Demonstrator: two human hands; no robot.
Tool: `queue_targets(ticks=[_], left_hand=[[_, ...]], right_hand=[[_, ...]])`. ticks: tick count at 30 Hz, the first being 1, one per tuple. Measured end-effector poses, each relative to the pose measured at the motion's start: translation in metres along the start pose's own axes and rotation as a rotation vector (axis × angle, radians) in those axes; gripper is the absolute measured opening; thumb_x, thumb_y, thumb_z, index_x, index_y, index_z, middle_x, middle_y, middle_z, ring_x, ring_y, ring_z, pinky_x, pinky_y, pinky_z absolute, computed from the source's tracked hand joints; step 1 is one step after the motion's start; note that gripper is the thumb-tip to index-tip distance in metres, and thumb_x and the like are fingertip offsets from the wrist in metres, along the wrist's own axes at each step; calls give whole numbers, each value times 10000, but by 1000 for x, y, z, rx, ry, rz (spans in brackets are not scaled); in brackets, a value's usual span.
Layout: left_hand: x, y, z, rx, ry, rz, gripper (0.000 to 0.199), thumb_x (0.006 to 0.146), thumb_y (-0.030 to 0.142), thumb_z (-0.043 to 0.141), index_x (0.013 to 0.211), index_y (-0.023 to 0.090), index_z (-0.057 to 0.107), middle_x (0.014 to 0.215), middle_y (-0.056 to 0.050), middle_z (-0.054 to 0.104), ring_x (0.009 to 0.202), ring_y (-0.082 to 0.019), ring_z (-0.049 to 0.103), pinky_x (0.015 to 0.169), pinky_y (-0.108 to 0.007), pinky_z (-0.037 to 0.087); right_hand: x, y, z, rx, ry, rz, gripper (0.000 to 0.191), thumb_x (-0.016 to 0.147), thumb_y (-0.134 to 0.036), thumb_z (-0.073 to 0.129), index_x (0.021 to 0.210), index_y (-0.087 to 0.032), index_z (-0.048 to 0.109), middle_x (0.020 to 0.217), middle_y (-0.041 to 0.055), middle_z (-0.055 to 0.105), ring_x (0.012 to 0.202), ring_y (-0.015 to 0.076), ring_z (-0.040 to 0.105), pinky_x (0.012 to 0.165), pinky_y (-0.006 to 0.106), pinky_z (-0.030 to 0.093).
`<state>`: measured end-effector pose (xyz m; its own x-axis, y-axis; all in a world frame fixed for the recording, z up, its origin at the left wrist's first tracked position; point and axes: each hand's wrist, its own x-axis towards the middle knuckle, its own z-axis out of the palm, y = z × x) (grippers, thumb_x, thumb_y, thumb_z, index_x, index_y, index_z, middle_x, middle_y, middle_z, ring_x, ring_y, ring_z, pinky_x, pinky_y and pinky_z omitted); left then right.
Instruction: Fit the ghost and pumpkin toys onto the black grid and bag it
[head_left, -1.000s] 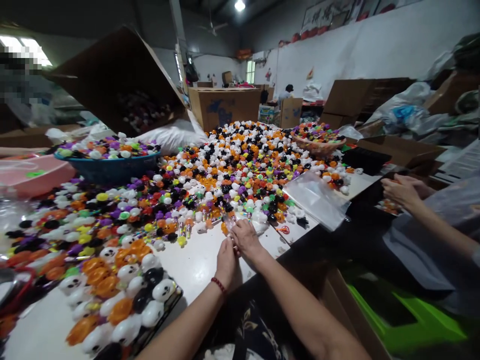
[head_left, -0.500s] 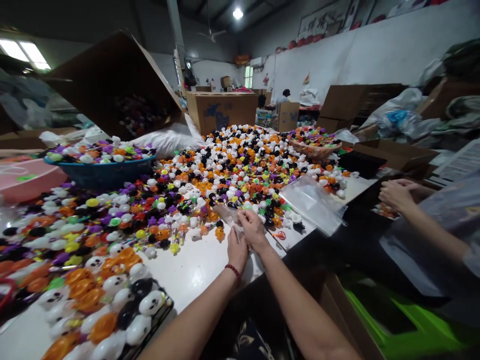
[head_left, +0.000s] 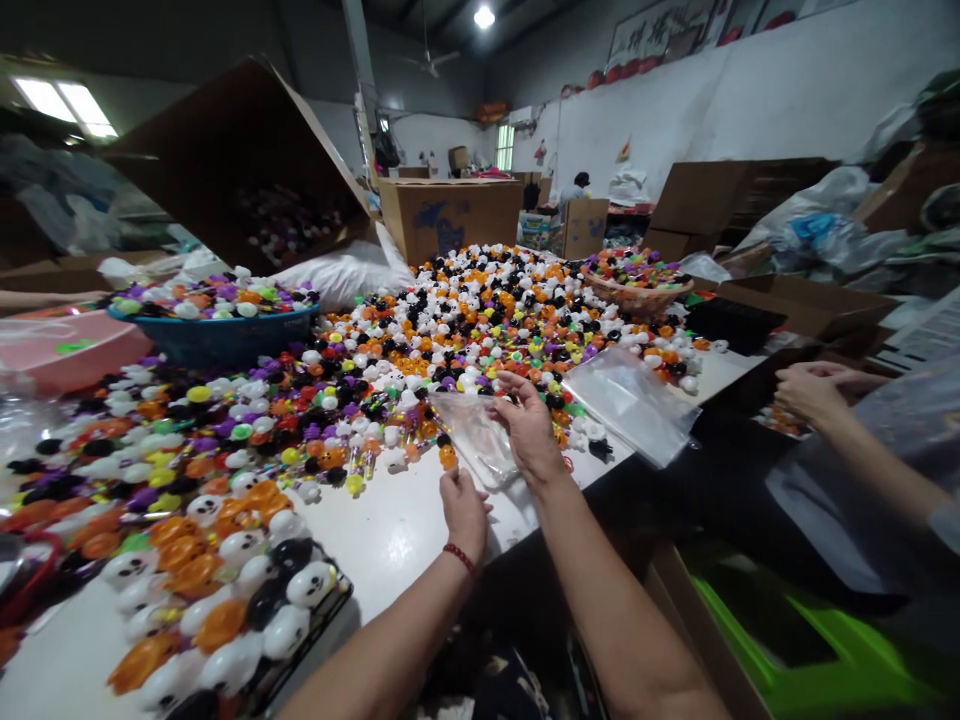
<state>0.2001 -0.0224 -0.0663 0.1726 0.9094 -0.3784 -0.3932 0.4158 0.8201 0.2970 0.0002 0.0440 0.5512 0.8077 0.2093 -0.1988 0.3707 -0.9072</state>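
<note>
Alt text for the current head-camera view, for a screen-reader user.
Two bare hands work at a white table: the right hand at a clear plastic bag, the left hand beside a small orange trinket. Beyond lies a big heap of small multicoloured plastic trinkets, with a round blue tub at left and another person's hands at right.

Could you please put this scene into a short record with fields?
left hand: just in front of a small orange piece; grip unclear
right hand: at the edge of a clear bag; grip unclear
pile: small mixed-colour pieces
blue basin: full of pieces, left of the pile
right of the bag: flat clear plastic
far right: another person's hands
</note>
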Motion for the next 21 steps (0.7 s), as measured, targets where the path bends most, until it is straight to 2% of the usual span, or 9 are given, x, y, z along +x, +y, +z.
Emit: queue_targets(ticks=[3, 5, 8, 11, 14, 16, 19, 21], left_hand=[[-11, 9, -1, -91, -65, -213, 591, 921, 666, 353, 1017, 115, 544, 709, -44, 583, 492, -112, 528, 468, -228, 448], [-14, 21, 3, -172, -163, -324, 650, 917, 681, 334, 932, 81, 585, 729, -103, 615, 552, -148, 583, 532, -279, 509], [-14, 40, 14, -305, -236, -358, 502, 921, 580, 468, 875, 99, 605, 753, -93, 634, 630, -145, 620, 633, -277, 542], [-10, 49, 25, -389, -209, -329, 308, 912, 412, 566, 847, 114, 607, 714, -61, 627, 602, -137, 608, 618, -272, 531], [-11, 53, 30, -440, -108, -234, 156, 866, 263, 627, 799, 129, 584, 648, -11, 590, 502, -87, 528, 541, -215, 465], [-14, 60, 28, -462, -24, -129, 127, 847, 220, 641, 784, 145, 561, 636, 21, 570, 487, -60, 494, 538, -184, 434], [-25, 84, 18, -460, 22, 79, 152, 816, 260, 693, 851, 171, 574, 717, 34, 608, 587, -68, 552, 614, -184, 456], [-35, 103, 10, -362, 28, 305, 260, 792, 387, 728, 825, 181, 572, 685, 45, 581, 587, -80, 536, 602, -197, 447]], right_hand=[[-6, -6, 5, 77, 3, 43, 472, 622, -214, 691, 1092, -251, 678, 1145, 2, 597, 690, 62, 568, 648, 219, 516], [-11, -9, 9, 126, -2, 92, 478, 594, -183, 703, 1068, -246, 697, 1163, -1, 601, 677, 54, 566, 630, 206, 506], [-23, -12, 13, 181, -27, 160, 506, 566, -157, 728, 1063, -251, 710, 1172, -1, 611, 670, 52, 567, 603, 194, 500], [-34, -17, 13, 210, -80, 172, 527, 580, -163, 747, 1094, -270, 707, 1169, 1, 625, 695, 64, 577, 589, 187, 500], [-43, -25, 6, 229, -100, 171, 523, 597, -157, 757, 1100, -292, 713, 1161, -2, 636, 674, 58, 567, 556, 175, 481], [-49, -28, -5, 216, -68, 173, 511, 599, -145, 761, 1086, -293, 722, 1151, 0, 645, 649, 55, 552, 536, 175, 469], [-59, -22, -27, 155, -25, 193, 463, 613, -152, 762, 1062, -265, 735, 1151, 20, 661, 624, 61, 534, 516, 191, 463], [-68, -10, -41, 118, -8, 240, 427, 617, -178, 776, 1038, -246, 742, 1123, 28, 676, 644, 74, 560, 543, 205, 484]])
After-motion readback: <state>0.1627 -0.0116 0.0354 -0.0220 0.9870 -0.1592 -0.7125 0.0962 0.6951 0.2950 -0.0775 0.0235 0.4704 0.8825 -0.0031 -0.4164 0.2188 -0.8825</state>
